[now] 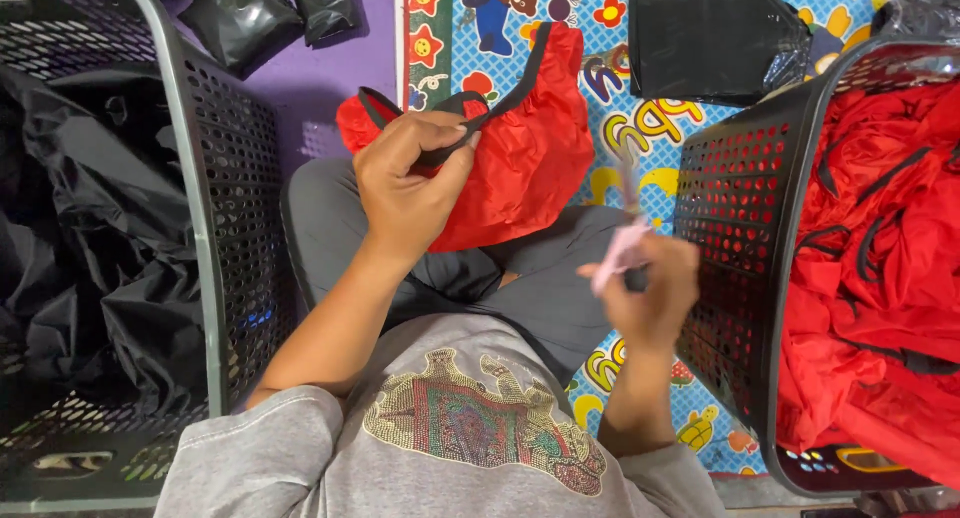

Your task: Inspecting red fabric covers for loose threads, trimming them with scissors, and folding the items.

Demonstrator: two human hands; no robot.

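My left hand [408,183] is shut on the black strap of a red fabric bag [530,138] and holds it up above my lap. The bag hangs crumpled, with its black trim looping over the top. My right hand [650,293] is shut on a small pink tool [622,253], blurred by motion, just to the right of the bag and apart from it. I sit cross-legged in grey trousers and a grey sweatshirt.
A black perforated basket [740,198] on my right holds several red bags [880,268]. Another black basket [225,208] on my left holds black plastic-like bags [90,238]. More black packets [715,43] lie on the colourful play mat [640,128] ahead.
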